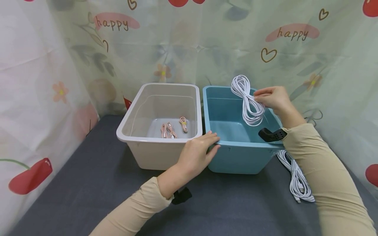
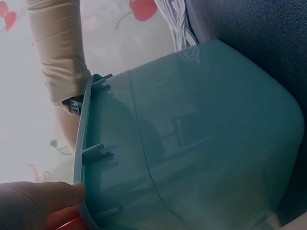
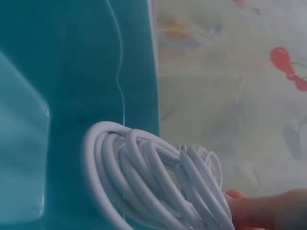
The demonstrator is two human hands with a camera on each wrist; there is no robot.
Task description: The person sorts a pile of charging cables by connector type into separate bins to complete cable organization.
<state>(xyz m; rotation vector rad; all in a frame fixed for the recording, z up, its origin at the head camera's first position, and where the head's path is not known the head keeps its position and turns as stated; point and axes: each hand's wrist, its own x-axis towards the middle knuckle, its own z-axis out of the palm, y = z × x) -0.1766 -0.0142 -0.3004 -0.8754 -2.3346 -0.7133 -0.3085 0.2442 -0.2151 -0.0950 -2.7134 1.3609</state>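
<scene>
My right hand pinches a coiled white cable between fingertips and thumb, holding it up over the right side of a blue bin. In the right wrist view, thick loops of the white cable hang beside the fingers, above the bin's inside. At the bin's front left corner, my left hand grips the rim. The left wrist view has its thumb against the outside of that rim, with other fingers partly hidden behind.
A beige bin stands left of the blue one, with several small pinkish cable bundles on its floor. Another white cable bundle lies on the dark table by the right forearm. Patterned cloth hangs behind and at both sides.
</scene>
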